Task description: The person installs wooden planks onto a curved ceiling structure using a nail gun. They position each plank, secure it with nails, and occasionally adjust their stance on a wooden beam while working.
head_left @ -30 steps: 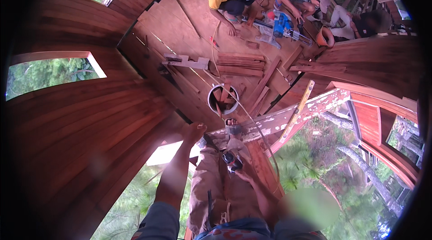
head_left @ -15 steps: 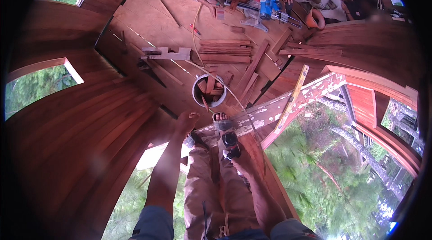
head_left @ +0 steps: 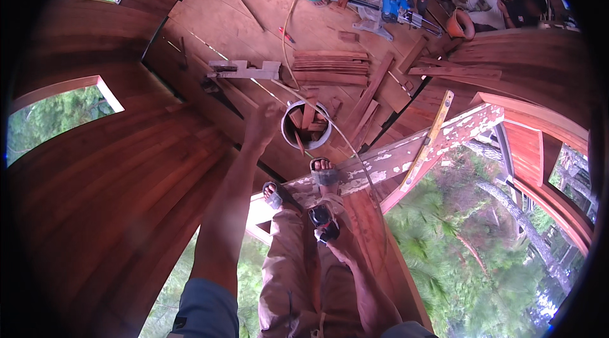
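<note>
My left hand (head_left: 262,123) reaches forward beside a pale round bucket (head_left: 311,146). Its fingers are blurred, so I cannot tell how they are bent. Several reddish wood offcuts (head_left: 309,114) stand in the bucket. Down by my shin, my right hand (head_left: 342,248) is closed on a black cordless drill (head_left: 323,221), partly hidden from above. My sandalled feet rest at a beam with peeling white paint (head_left: 393,162).
Stacked wood strips (head_left: 330,66) and a notched board (head_left: 245,70) lie on the floor. A yellow level (head_left: 433,132) leans across the beam, beside an opening onto trees. Co-workers crouch behind a blue mitre saw (head_left: 394,2). A cord (head_left: 289,27) runs past the bucket.
My left hand has moved forward, from near my feet to beside the bucket. My right hand keeps the drill near my shin. The view has shifted, and a co-worker's hands have lifted a wood block.
</note>
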`<action>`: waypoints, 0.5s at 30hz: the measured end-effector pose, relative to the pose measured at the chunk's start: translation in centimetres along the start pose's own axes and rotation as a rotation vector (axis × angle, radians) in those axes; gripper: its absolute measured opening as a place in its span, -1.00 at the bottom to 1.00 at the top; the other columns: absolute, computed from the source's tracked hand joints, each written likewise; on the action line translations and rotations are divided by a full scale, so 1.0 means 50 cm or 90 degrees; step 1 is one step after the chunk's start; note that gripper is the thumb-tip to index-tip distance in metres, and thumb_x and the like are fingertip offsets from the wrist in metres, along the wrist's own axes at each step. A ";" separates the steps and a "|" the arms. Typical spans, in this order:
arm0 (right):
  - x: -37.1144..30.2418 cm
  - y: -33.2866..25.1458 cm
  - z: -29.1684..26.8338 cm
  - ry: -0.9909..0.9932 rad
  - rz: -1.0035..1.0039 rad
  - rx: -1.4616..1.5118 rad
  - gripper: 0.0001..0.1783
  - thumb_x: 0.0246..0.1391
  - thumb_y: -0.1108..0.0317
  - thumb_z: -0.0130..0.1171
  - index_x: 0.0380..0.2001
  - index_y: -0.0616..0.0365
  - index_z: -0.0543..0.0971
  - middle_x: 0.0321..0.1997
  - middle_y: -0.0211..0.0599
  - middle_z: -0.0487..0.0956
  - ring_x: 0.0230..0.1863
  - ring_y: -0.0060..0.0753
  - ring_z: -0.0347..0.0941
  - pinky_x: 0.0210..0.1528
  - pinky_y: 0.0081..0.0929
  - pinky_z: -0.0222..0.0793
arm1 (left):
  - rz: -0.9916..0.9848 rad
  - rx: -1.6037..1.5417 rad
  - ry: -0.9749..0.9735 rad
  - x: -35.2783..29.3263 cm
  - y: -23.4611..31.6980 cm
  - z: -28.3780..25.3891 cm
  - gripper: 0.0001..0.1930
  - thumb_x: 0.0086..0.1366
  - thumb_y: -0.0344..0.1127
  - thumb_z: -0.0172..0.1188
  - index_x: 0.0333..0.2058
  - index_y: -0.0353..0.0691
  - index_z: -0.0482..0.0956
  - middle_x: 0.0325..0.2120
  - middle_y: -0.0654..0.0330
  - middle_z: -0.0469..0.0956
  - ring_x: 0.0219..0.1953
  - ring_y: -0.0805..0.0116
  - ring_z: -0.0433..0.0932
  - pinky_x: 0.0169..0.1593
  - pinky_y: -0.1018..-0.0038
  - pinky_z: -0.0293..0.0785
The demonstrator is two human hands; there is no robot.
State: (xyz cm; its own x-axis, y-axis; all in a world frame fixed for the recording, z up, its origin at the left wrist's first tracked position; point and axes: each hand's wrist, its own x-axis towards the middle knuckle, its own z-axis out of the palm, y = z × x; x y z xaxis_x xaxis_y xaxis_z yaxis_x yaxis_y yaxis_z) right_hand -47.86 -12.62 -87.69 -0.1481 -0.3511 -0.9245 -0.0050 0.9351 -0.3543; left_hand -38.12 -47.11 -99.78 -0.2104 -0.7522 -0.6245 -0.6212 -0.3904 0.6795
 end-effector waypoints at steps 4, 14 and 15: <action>0.001 0.030 0.014 0.033 0.007 -0.016 -0.15 0.03 -0.06 0.35 0.29 0.13 0.32 0.11 0.14 0.55 0.19 0.06 0.49 0.15 -0.16 0.39 | 0.077 0.084 -0.033 0.034 0.101 -0.012 -0.41 0.27 0.03 0.29 0.08 -0.34 0.53 -0.13 -0.06 0.66 -0.10 0.17 0.65 -0.03 0.34 0.50; 0.001 0.038 0.007 0.037 -0.028 -0.011 -0.07 0.02 -0.13 0.34 0.32 0.14 0.26 0.10 0.23 0.54 0.20 0.23 0.45 0.13 -0.05 0.39 | 0.272 0.244 0.002 0.055 0.151 0.033 -0.43 0.22 -0.07 0.28 0.10 -0.32 0.45 -0.21 -0.05 0.65 -0.11 -0.02 0.65 -0.01 0.22 0.52; -0.003 0.037 0.005 0.036 -0.020 -0.006 -0.06 0.01 -0.14 0.34 0.33 0.14 0.25 0.10 0.22 0.54 0.20 0.23 0.45 0.14 -0.05 0.38 | 0.265 0.249 -0.013 0.056 0.158 0.038 -0.39 0.21 -0.05 0.30 0.13 -0.33 0.42 -0.15 -0.10 0.63 -0.06 -0.03 0.63 0.03 0.22 0.51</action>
State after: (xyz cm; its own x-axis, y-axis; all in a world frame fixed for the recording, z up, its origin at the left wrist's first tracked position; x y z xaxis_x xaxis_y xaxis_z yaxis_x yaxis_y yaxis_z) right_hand -47.60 -10.86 -88.24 -0.2040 -0.3768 -0.9036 -0.0203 0.9244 -0.3809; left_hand -45.07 -51.29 -96.89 -0.5088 -0.7891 -0.3441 -0.7150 0.1648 0.6795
